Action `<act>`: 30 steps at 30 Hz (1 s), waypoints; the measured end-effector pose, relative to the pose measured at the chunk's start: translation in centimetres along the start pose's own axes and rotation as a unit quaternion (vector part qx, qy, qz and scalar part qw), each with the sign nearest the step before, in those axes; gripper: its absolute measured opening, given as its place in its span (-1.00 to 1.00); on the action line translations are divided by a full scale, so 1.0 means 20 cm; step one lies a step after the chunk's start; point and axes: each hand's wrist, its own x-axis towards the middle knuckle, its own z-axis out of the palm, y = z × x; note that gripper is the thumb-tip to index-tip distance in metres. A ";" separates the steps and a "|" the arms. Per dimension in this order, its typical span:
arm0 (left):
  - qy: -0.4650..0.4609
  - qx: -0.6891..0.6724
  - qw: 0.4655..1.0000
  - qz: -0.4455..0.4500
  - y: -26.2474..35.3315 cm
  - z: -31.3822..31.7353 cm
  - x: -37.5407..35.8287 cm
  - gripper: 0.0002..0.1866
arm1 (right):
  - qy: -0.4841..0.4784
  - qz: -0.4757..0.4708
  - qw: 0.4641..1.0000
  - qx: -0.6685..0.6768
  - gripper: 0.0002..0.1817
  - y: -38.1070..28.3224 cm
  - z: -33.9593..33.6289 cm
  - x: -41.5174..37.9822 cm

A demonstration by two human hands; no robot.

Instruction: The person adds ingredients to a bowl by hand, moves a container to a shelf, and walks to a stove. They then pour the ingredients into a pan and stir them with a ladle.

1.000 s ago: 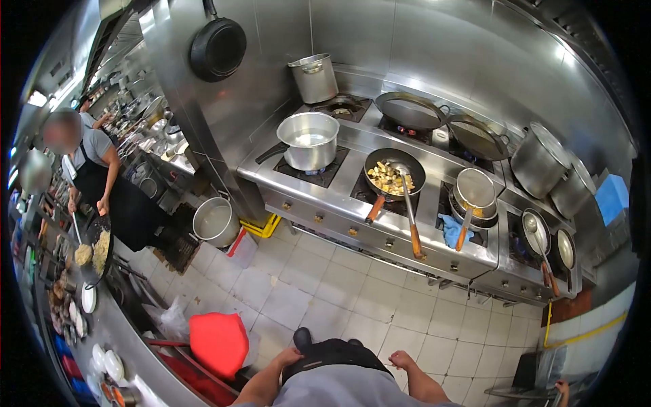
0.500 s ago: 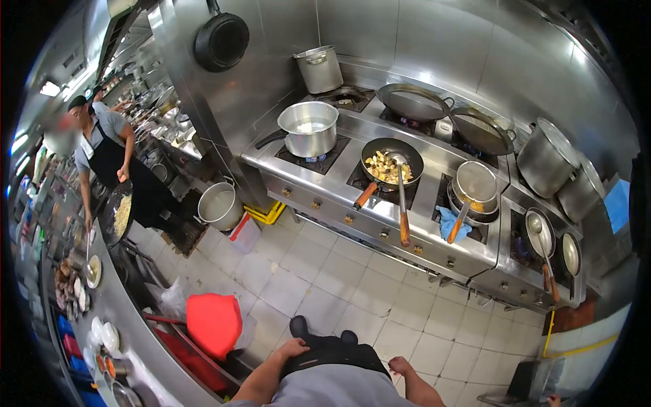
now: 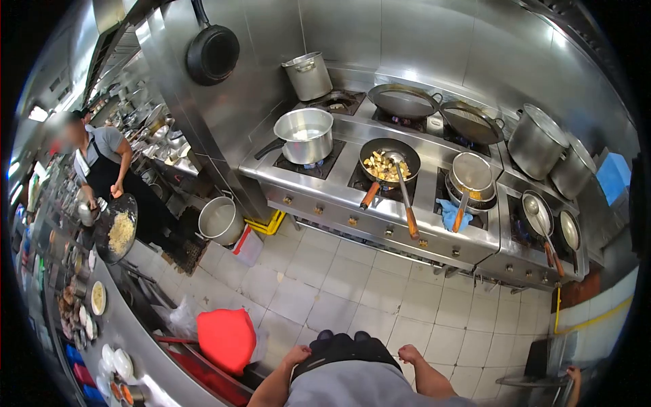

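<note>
My left hand [image 3: 297, 355] is beside the left edge of my black apron [image 3: 349, 349], fingers curled, with nothing visible in it. To the right of the apron hangs my right hand [image 3: 409, 353], closed in a loose fist and apart from everything. Both are well short of the stove [image 3: 325, 203]. On it a black frying pan [image 3: 371, 150] holds browned diced food [image 3: 383, 165], and a ladle [image 3: 405, 203] with a wooden handle rests in the pan. A strainer [image 3: 472, 169] lies over a pan to the right, a blue cloth [image 3: 449, 214] below it.
A pot [image 3: 303, 139] and two woks [image 3: 405, 102] stand on other burners. A co-worker [image 3: 112, 156] at the left tilts a pan of food [image 3: 121, 234]. A red-covered seat [image 3: 225, 339] is near my left, a bucket [image 3: 220, 220] beyond it. Tiled floor [image 3: 339, 271] lies ahead.
My view has shifted slightly, and my feet now stand side by side. My right hand has swung a little forward. The co-worker has raised the free hand from the counter to a metal container.
</note>
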 end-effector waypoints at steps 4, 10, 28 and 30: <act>-0.002 -0.034 0.998 -0.057 -0.15 -0.03 0.01 -0.61 | -0.020 -0.042 0.998 -0.040 -0.70 -0.12 0.12 -0.12; 0.013 -0.045 0.995 -0.090 -0.52 -0.07 -0.01 -0.58 | 0.065 -0.154 0.986 -0.022 -0.65 -0.23 0.25 -0.14; 0.065 0.029 0.993 -0.093 -0.53 -0.19 -0.11 -0.59 | -0.083 -0.042 0.992 -0.080 0.02 -0.67 0.39 -0.20; 0.050 0.001 0.995 -0.090 -0.51 -0.23 -0.05 -0.58 | -0.095 -0.014 0.995 -0.037 0.01 -0.69 0.37 -0.23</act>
